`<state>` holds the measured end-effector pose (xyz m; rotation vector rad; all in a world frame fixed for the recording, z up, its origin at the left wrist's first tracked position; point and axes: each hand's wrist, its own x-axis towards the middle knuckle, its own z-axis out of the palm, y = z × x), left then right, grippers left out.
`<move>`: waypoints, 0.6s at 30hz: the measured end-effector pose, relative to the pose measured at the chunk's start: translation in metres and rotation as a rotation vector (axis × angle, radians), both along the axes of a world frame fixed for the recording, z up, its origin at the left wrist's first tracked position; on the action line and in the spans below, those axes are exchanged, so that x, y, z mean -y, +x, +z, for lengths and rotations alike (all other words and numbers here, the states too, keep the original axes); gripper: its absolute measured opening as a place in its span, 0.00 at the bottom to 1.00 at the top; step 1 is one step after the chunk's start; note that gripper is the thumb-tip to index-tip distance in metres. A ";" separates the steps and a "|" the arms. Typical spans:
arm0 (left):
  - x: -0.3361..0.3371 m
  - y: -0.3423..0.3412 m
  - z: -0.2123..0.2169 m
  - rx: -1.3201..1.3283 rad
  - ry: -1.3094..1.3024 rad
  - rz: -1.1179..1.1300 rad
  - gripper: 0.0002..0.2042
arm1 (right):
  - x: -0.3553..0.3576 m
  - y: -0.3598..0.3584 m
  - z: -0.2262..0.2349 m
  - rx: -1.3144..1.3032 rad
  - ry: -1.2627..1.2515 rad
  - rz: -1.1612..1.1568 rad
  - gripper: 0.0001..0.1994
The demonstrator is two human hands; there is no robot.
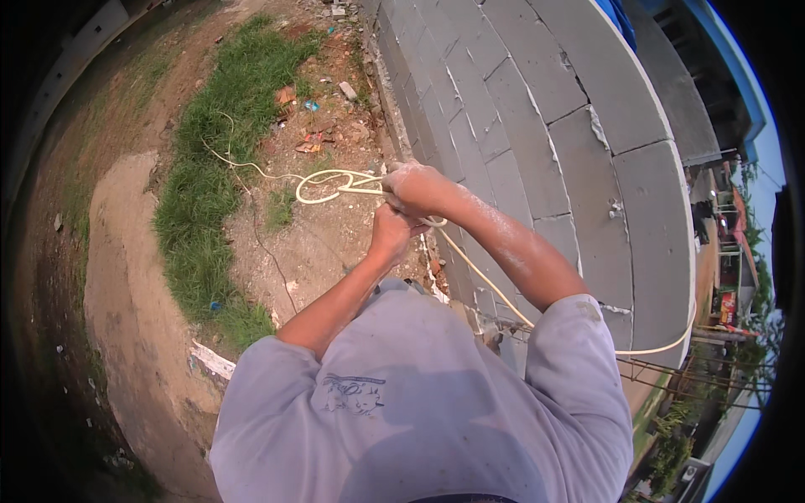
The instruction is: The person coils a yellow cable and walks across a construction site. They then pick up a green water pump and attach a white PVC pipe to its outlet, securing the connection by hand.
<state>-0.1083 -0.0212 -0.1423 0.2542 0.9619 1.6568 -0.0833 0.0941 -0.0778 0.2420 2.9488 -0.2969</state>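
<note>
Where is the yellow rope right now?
In the head view the yellow rope is mid-frame, gripped by both hands, looping left over the dirt beside the grey block wall.

Dirt ground (327, 243) — grass strip (210, 193), litter (309, 142), rope (251, 168)

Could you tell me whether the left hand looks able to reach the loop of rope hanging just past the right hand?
Probably yes: the left hand sits just below the right hand, and the rope loop hangs in open air beside them, nothing between.
</note>
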 end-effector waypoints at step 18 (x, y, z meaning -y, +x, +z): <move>0.040 -0.024 -0.025 -0.358 0.060 0.144 0.03 | -0.100 0.064 0.132 -1.052 -0.126 -0.669 0.11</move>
